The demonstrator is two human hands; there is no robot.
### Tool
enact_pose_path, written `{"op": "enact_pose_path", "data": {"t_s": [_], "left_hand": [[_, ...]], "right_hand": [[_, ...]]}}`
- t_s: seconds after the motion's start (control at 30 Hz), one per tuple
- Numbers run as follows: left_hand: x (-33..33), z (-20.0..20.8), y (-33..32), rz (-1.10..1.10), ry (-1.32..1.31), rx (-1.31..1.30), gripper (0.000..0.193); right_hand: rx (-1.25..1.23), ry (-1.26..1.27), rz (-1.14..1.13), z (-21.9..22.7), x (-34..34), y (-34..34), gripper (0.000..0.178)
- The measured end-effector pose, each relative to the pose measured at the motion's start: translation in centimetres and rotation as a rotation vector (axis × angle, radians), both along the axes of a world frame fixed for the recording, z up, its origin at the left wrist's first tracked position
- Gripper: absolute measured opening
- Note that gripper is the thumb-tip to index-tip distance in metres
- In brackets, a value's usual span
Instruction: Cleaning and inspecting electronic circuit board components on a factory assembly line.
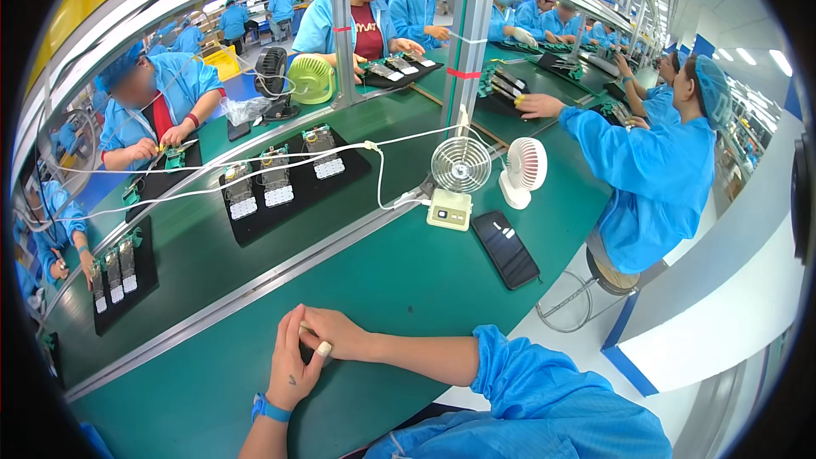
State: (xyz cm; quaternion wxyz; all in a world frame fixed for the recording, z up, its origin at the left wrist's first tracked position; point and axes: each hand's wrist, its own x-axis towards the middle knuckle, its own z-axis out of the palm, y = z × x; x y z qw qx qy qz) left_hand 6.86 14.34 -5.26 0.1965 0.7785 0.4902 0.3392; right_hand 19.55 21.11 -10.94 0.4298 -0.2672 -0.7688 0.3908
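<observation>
Over the green bench [391, 289], my two hands rest clasped together. My left hand [291, 370], with a blue strap [272, 409] around its wrist, has its fingers pressed against the other hand. Pale finger cots cover its thumb tip [324, 348] and another fingertip between the hands. My right hand [344, 333] comes in from the right, its fingers folded and partly hidden behind the left. No object shows in either hand. Beyond them, a dark smartphone [506, 248] lies on the bench beside a white fan [524, 166] and a cream fan [460, 165].
A metal rail [255, 285] divides my bench from the conveyor, where black mats [348, 172] carry circuit-board assemblies [276, 177]. White cables [380, 178] hang across it. Co-workers in blue sit opposite; one person [654, 178] at the right reaches toward boards. A stool [610, 274] stands there.
</observation>
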Motion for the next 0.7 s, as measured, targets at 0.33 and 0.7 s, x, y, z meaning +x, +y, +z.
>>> {"op": "enact_pose_path", "data": {"t_s": [0.33, 0.7], "left_hand": [[0.7, -0.3, 0.6, 0.01, 0.001, -0.003, 0.063], [1.1, -0.9, 1.7, 0.007, 0.004, 0.01, 0.063]], "right_hand": [[-0.005, -0.002, 0.0, -0.1, 0.8, 0.5, 0.015], [-0.035, -0.003, 0.014, -0.7, 1.2, 1.5, 0.014]]}}
